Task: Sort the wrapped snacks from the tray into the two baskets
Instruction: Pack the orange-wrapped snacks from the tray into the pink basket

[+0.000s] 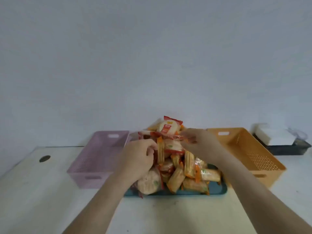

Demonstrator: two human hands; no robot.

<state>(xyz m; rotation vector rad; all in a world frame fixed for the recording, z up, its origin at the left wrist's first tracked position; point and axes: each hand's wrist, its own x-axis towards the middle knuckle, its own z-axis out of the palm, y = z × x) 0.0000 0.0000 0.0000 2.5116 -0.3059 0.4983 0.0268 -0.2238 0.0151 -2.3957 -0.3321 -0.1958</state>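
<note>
Pale tabletop (50,200), centre frame: teal plastic tray (217,189) heaped with wrapped snacks (175,180), between lilac plastic basket (87,182) and orange plastic basket (276,174). Left hand (140,159) grips a long orange-striped packet (160,153), right hand (200,146) pinches a red-edged wrapper (178,137); tugging either could topple the pile.

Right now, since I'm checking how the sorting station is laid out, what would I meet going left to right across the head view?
A dark round hole → lilac basket → teal tray heaped with wrapped snacks → orange basket → black container holding white packets.

Glossy wrapped snacks (175,179), perforated plastic baskets (253,154)
</note>
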